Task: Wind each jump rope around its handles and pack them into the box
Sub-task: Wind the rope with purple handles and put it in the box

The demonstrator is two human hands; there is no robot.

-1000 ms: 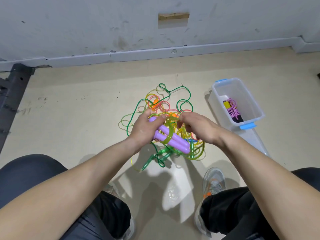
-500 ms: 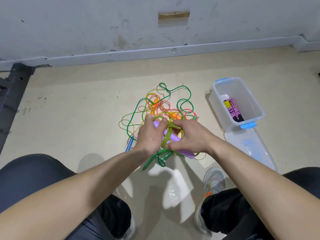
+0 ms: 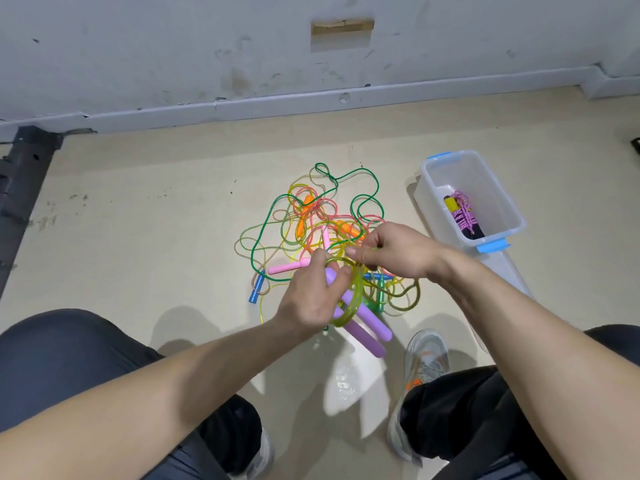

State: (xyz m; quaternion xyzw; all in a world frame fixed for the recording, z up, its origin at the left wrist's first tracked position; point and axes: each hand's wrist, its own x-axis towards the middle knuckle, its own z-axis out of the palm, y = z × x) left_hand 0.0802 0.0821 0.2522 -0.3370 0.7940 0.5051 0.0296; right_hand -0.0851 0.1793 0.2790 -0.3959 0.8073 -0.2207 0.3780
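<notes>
Now the right hand (image 3: 398,254) has swung up and away from the left hand (image 3: 311,299), its fingertips pinching the yellow rope (image 3: 349,299) for another turn. The left hand's fingers stay curled round the purple handles (image 3: 367,323), held above the tangled pile (image 3: 311,216) (several ropes unwound). One wound rope (image 3: 462,216) lies in the box (image 3: 485,178), so packing has barely begun.

Purple handles (image 3: 372,322) were smooth matt plastic; yellow-green rope (image 3: 356,296), glossy translucent plastic; box (image 3: 424,192), clear smooth plastic; floor (image 3: 138,220) looked matt, scuffed; wall (image 3: 173,46), rough, stained.
</notes>
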